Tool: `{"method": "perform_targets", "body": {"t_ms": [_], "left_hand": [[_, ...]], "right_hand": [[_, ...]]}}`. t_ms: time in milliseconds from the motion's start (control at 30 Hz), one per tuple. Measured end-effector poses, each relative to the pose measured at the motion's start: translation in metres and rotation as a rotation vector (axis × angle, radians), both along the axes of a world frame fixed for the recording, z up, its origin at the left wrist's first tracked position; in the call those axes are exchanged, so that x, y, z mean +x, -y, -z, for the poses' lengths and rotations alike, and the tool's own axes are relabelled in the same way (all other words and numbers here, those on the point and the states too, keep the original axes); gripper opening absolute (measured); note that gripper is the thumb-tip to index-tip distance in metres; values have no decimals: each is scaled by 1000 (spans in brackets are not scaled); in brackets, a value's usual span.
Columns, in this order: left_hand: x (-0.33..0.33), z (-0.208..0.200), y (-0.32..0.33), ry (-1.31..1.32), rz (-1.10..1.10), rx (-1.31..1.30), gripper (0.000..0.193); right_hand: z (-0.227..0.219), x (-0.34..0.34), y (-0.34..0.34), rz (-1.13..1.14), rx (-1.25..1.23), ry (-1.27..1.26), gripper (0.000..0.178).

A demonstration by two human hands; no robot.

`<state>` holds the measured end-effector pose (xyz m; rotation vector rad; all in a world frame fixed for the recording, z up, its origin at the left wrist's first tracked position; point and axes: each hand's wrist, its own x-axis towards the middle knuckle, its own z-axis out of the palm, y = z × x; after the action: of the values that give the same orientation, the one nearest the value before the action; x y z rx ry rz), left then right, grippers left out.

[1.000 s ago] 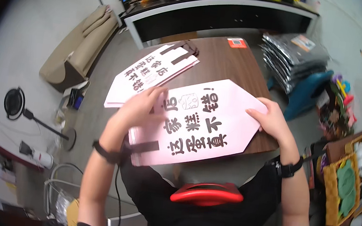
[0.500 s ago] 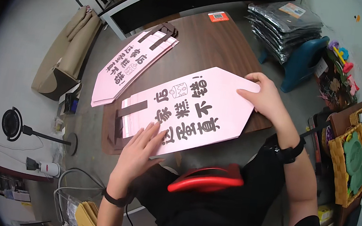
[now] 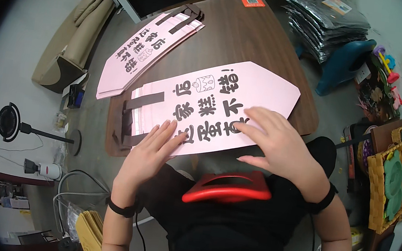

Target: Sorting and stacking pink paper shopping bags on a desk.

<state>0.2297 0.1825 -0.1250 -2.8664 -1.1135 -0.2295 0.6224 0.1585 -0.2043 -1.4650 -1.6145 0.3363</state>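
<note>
Pink bag (image 3: pixel 268 86) lies flat on the brown table (image 3: pixel 254 35), dark straps (image 3: pixel 145 101) leftward! Left hand (image 3: pixel 147 159) rests on it, fingers slightly apart; right hand (image 3: pixel 287 150) is over its near edge, thumb parted from fingers, contact unclear. Beyond, more pink bags (image 3: pixel 125 71) sit stacked.
</note>
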Motion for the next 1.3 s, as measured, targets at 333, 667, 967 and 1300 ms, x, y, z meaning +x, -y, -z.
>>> {"method": "perform_targets", "body": {"t_ms": [333, 667, 967, 1300], "left_hand": [[-1, -9, -7, 96, 12, -78, 55], [-1, -6, -9, 99, 14, -66, 51], [-8, -9, -15, 60, 0, 83, 54], [-2, -89, -10, 40, -68, 517, 37]], "right_hand": [[0, 12, -10, -54, -3, 9, 62], [-5, 10, -15, -85, -17, 26, 65], [-17, 9, -19, -93, -12, 41, 67], [-41, 56, -56, -99, 62, 50, 69]]}}
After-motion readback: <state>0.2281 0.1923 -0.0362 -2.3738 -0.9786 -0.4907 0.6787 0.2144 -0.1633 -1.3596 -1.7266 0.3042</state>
